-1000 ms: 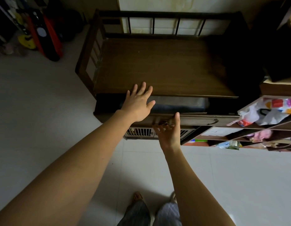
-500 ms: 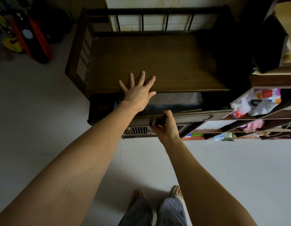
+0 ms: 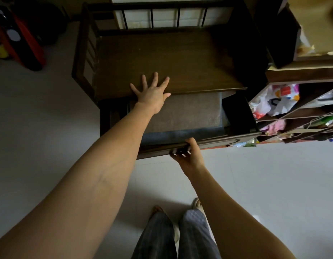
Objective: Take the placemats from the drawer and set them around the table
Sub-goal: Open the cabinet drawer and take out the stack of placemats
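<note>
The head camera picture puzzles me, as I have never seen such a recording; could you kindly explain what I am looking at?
There is no machine here: a person wears one wide-angle camera on the head, looking down at their own bare arms, legs and the pale tiled floor. The left hand lies flat, fingers spread, on the front edge of the dark brown wooden bench. The right hand has its grip on the front of the pulled-out wooden drawer under the seat. Inside lie flat woven placemats, a grey-brown one above a blue-grey one; nothing has been lifted out yet. At right, open wooden shelves hold plastic bags.
</note>
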A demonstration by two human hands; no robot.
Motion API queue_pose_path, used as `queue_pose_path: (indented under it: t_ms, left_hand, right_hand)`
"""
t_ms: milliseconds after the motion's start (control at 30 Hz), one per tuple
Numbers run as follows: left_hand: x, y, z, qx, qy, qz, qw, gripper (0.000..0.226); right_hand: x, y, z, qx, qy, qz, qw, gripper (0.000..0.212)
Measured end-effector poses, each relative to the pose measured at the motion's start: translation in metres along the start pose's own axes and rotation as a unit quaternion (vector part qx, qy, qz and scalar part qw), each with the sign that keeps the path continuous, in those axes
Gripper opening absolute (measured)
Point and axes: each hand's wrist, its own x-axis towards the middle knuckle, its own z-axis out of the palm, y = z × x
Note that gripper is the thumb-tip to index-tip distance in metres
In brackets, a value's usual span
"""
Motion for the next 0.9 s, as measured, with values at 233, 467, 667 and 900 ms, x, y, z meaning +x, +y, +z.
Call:
queue_pose_path:
  t_ms: [233,467,667,900]
  left_hand:
    - [0.002,0.002,0.002,-0.006,-0.007,-0.007,1.0,0.058]
    - [0.004,0.0,0.007,0.002,0.004,-0.006,1.0,0.058]
    - [0.002,-0.001,0.005,0.004,-0.002,-0.003,1.0,0.058]
    - [-0.001,0.019,-0.016,-0.04,-0.057,-0.039,0.997,0.062]
  right_hand:
    - [-0.011,0.012,-0.004,0.027,0.007,0.011,1.0,0.012]
    - [-0.005,0.013,-0.007,0.029,-0.001,0.032,0.999,0.009]
    - [-0.028,-0.011,-0.011,-0.133,0.072,0.081,0.985,0.025]
    - [-0.052,-0.127,-0.027,-0.326,0.133,-0.04,0.935,0.034]
